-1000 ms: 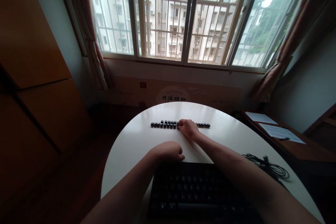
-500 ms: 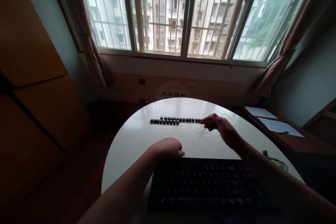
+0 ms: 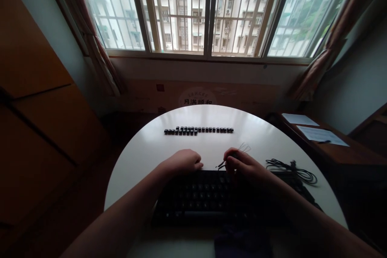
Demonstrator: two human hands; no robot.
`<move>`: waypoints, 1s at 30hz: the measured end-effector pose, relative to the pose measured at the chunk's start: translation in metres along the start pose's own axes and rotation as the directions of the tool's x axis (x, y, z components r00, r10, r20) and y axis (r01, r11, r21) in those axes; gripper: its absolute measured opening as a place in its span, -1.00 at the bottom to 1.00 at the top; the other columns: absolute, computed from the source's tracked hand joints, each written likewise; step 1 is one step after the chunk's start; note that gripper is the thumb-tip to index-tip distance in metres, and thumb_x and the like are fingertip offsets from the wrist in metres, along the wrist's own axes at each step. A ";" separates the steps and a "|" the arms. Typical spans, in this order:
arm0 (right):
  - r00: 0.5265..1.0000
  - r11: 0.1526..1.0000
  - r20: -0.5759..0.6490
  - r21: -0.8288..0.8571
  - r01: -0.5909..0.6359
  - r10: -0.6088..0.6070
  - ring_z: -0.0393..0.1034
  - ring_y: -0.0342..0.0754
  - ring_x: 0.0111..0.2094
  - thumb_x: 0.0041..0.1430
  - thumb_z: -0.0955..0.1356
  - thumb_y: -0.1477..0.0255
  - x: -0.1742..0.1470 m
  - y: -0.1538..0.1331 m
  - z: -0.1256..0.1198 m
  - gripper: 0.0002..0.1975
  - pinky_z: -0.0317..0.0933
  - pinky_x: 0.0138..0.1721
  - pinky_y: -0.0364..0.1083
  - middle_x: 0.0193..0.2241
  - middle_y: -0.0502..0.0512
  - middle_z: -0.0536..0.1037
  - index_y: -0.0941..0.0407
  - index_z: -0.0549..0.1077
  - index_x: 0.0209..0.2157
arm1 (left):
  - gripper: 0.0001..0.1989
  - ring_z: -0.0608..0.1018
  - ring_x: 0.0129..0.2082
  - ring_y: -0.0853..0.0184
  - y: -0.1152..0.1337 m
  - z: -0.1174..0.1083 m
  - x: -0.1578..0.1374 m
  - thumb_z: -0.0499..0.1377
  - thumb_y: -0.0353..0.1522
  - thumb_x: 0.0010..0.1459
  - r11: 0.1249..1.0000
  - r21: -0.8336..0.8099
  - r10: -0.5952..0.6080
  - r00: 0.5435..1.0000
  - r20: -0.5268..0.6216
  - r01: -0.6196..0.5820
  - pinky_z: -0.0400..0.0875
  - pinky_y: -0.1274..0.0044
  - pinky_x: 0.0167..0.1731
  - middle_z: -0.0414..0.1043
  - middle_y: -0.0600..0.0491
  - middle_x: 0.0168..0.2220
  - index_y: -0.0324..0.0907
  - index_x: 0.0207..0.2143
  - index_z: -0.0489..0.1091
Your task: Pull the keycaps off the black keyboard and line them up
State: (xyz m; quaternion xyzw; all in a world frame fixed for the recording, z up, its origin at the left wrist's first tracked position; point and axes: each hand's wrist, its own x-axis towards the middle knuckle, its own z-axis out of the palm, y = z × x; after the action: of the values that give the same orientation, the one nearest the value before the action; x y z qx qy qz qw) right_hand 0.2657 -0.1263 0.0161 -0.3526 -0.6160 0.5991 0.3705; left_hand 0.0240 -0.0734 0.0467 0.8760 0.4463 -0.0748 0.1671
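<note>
My right hand (image 3: 242,163) grips a wire keycap puller (image 3: 221,166) above the back edge of a black keyboard (image 3: 202,196). Thin wire loops stick up behind the fingers, and the puller's dark-tipped prongs point left and down. At the keyboard's back edge, my left hand (image 3: 184,160) rests curled closed. Its palm side is hidden, so I cannot see whether it holds anything. Beyond both hands, several black keycaps (image 3: 208,130) stand in a line, doubled into two rows on the left part.
Everything stands on a round white table (image 3: 136,161). A coiled black cable (image 3: 302,174) lies at the right by the keyboard. Dark purple cloth (image 3: 242,242) is at the near edge. Papers (image 3: 322,135) and a pen (image 3: 324,142) lie on a brown side desk.
My right hand has come back from the right end of the keycap line to the keyboard, still gripping the puller. My left hand keeps its place at the keyboard's edge. The view has shifted.
</note>
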 end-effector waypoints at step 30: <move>0.974 0.751 0.027 -0.632 0.190 -0.224 0.15 -0.17 -0.59 0.30 0.23 0.39 -0.004 0.010 0.017 -0.84 0.08 -0.51 -0.17 -0.60 -0.09 0.30 0.09 0.29 -0.39 | -0.60 0.43 -0.44 0.29 -0.004 0.007 0.011 0.01 -0.08 0.22 1.000 -0.010 0.022 0.998 -0.052 -0.022 0.20 0.50 -0.45 0.50 -0.01 -0.39 -0.16 -0.43 0.44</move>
State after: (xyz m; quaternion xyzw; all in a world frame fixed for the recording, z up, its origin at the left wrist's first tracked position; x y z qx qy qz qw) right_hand 0.2529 -0.1378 0.0061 -0.4010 -0.8064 0.3043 0.3103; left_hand 0.0271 -0.0656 0.0365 0.8816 0.4411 -0.0476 0.1611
